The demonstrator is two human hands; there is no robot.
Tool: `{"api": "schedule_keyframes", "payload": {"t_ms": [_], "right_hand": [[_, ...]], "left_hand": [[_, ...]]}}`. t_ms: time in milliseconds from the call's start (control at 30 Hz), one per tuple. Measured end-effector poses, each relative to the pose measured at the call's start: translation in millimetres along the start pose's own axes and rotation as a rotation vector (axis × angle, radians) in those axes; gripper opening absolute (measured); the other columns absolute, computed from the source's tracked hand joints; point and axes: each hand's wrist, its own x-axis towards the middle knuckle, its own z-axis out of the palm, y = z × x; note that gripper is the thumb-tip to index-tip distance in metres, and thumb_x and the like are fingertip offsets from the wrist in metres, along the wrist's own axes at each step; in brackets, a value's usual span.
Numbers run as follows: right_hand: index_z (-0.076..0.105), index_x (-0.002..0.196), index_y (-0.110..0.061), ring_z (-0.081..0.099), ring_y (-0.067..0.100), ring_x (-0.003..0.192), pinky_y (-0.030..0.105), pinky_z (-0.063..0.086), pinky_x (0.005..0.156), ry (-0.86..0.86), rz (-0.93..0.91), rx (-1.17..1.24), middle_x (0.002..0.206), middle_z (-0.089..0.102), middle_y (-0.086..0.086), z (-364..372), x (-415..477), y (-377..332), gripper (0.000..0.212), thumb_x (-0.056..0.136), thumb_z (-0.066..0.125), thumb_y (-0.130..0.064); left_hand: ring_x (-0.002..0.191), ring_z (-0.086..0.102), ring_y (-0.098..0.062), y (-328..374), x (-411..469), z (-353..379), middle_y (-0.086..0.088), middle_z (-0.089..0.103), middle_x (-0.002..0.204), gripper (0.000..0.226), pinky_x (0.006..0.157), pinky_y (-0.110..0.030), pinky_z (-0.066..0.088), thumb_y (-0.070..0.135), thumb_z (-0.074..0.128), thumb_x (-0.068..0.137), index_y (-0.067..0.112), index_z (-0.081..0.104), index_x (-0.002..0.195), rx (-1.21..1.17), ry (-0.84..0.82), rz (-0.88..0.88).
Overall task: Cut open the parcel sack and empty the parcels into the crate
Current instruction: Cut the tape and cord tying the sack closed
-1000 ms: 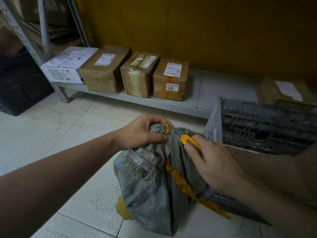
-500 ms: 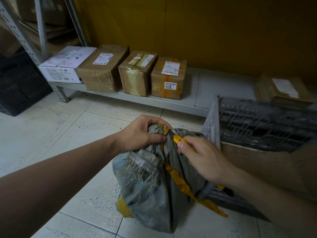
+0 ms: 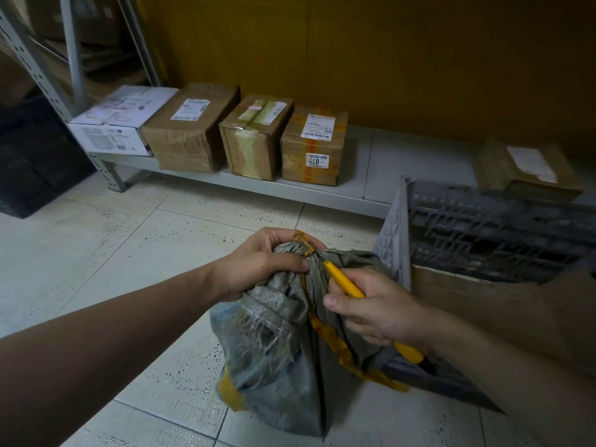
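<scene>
A grey woven parcel sack (image 3: 277, 359) stands on the tiled floor, its neck bunched and bound with yellow tape (image 3: 304, 245). My left hand (image 3: 258, 262) grips the bunched neck from the left. My right hand (image 3: 377, 311) holds a yellow utility knife (image 3: 345, 283), its tip touching the sack just below the tied neck. A strip of yellow tape runs down the sack's front. The grey plastic crate (image 3: 400, 240) stands right of the sack, touching it, with a cardboard sheet (image 3: 483, 304) leaning inside.
A low grey shelf (image 3: 361, 169) along the yellow wall carries a white box (image 3: 122, 121), three brown cartons (image 3: 254, 137) and a flat parcel (image 3: 525, 169) at the right. A metal rack post (image 3: 42, 79) and a dark crate (image 3: 35, 156) stand at the left.
My right hand has slid back down the knife handle, so more of the yellow handle shows and its tip now points at the sack's neck. My left hand keeps its grip.
</scene>
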Motion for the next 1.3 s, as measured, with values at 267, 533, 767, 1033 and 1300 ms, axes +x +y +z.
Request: {"api": "schedule_keyframes", "payload": {"t_ms": [267, 533, 767, 1033, 1300], "right_hand": [[0.046, 0.086, -0.016, 0.027, 0.012, 0.035, 0.018, 0.025, 0.032, 0.066, 0.044, 0.059, 0.049, 0.032, -0.001, 8.6, 2.8, -3.0, 0.018, 0.101, 0.052, -0.022], [0.043, 0.084, -0.016, 0.027, 0.008, 0.034, 0.018, 0.023, 0.032, 0.082, 0.016, 0.122, 0.052, 0.031, -0.004, 21.0, 1.7, 0.5, 0.021, 0.102, 0.047, -0.025], [0.054, 0.077, -0.020, 0.032, 0.009, 0.034, 0.017, 0.029, 0.032, 0.214, -0.146, 0.400, 0.050, 0.037, -0.004, -7.3, -12.6, -24.1, 0.017, 0.089, 0.055, -0.032], [0.055, 0.085, -0.019, 0.029, 0.010, 0.038, 0.018, 0.024, 0.034, 0.208, -0.039, 0.166, 0.052, 0.034, -0.003, -8.1, -7.1, -25.8, 0.016, 0.098, 0.054, -0.029], [0.055, 0.097, -0.016, 0.034, 0.011, 0.036, 0.023, 0.027, 0.035, 0.375, -0.137, -0.102, 0.050, 0.040, -0.001, -5.1, 4.9, -25.1, 0.015, 0.091, 0.061, -0.004]], "left_hand": [[0.097, 0.067, -0.029, -2.9, 1.0, 4.8, -0.032, 0.068, 0.113, 0.030, 0.090, -0.035, 0.056, 0.000, 0.066, 0.085, 0.001, 0.070, 0.114, 0.008, -0.005, 0.052], [0.105, 0.068, -0.027, 1.8, -2.4, -2.7, -0.025, 0.070, 0.117, 0.031, 0.094, -0.030, 0.054, 0.002, 0.066, 0.081, 0.007, 0.072, 0.111, 0.012, -0.054, 0.018], [0.088, 0.072, -0.031, -5.7, -9.9, -41.7, -0.019, 0.074, 0.097, 0.019, 0.076, -0.031, 0.060, -0.004, 0.060, 0.090, 0.002, 0.073, 0.102, -0.004, 0.102, -0.101], [0.093, 0.072, -0.038, -0.9, -6.0, -18.1, -0.027, 0.072, 0.105, 0.030, 0.086, -0.041, 0.059, 0.007, 0.067, 0.079, -0.005, 0.070, 0.107, 0.092, 0.039, -0.097], [0.100, 0.061, -0.059, -3.2, 3.6, 6.5, -0.034, 0.066, 0.112, 0.035, 0.091, -0.071, 0.046, 0.021, 0.076, 0.073, 0.008, 0.074, 0.106, 0.198, 0.006, -0.055]]}}
